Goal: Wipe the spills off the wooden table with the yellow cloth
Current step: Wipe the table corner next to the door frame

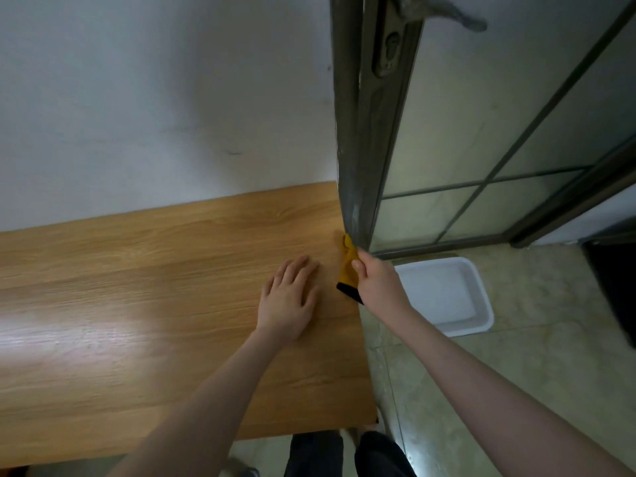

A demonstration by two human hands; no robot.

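The wooden table (137, 287) fills the left and middle of the view, its top shiny with a light patch at the left. My left hand (289, 297) rests flat on the table near its right edge, fingers straight and spread. My right hand (375, 284) grips the yellow cloth (348, 266) at the table's right edge, close to the door frame. The cloth has a dark band at its lower end. No spill is plainly visible on the wood.
A grey metal door frame (354, 149) with a glass door stands right against the table's far right corner. A white plastic basin (447, 294) sits on the tiled floor to the right. A white wall backs the table. My legs show below the table's front edge.
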